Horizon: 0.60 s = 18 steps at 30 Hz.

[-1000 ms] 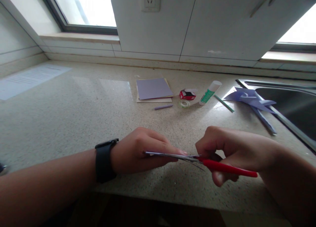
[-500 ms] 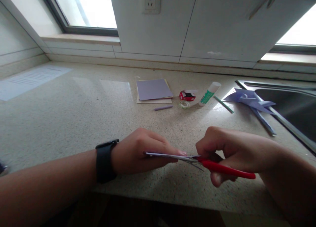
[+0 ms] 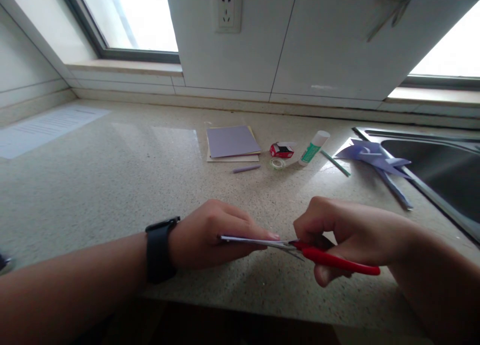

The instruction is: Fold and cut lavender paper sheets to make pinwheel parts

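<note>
My left hand (image 3: 221, 235), with a black watch on its wrist, pinches a thin purple sheet of paper (image 3: 243, 240) that I see nearly edge-on. In my right hand (image 3: 337, 230) is a pair of scissors with red handles (image 3: 337, 261). Their blades point left and meet the paper's right end, just beyond my left fingertips. How far the blades reach into the paper cannot be made out. Both hands are above the counter near its front edge.
On the speckled counter (image 3: 112, 200) lie stacked papers (image 3: 234, 141), a purple pen (image 3: 246, 169), a red box (image 3: 282, 150), a tape roll (image 3: 277, 163), a glue stick (image 3: 314, 148) and a green stick (image 3: 335, 163). A purple paper pinwheel (image 3: 369, 154) overlaps the sink rim (image 3: 442, 202). A printed sheet (image 3: 48, 127) lies left.
The view has tilted up slightly, so the things on the counter sit a little lower. The scissors have come slightly closer to my left hand; both grips are unchanged.
</note>
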Motion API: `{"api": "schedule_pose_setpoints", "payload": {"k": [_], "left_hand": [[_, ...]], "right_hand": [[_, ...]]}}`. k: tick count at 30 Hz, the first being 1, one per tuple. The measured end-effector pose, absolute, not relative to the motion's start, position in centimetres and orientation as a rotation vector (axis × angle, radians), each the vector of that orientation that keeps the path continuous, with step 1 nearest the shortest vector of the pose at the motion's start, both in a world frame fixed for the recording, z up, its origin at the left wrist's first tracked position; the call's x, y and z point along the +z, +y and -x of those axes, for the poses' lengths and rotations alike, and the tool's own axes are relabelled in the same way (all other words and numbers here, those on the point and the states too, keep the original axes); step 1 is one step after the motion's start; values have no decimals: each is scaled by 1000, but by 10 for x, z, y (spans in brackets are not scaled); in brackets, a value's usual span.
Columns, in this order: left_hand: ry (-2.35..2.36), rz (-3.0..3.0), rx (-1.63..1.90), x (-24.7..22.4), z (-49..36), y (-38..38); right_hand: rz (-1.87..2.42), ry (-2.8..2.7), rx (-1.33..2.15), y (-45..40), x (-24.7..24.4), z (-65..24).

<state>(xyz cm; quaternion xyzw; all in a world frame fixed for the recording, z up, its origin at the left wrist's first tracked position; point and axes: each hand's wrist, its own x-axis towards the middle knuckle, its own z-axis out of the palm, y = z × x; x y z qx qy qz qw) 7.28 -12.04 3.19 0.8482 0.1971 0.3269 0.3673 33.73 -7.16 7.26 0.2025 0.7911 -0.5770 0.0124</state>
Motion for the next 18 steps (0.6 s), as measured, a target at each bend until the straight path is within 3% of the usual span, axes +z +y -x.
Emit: {"api": "schedule_pose_setpoints", "payload": {"k": [18], "left_hand": [[497, -2171, 855, 33, -73, -121]], "right_hand": [[-631, 2514, -1725, -72, 68, -338]]}}
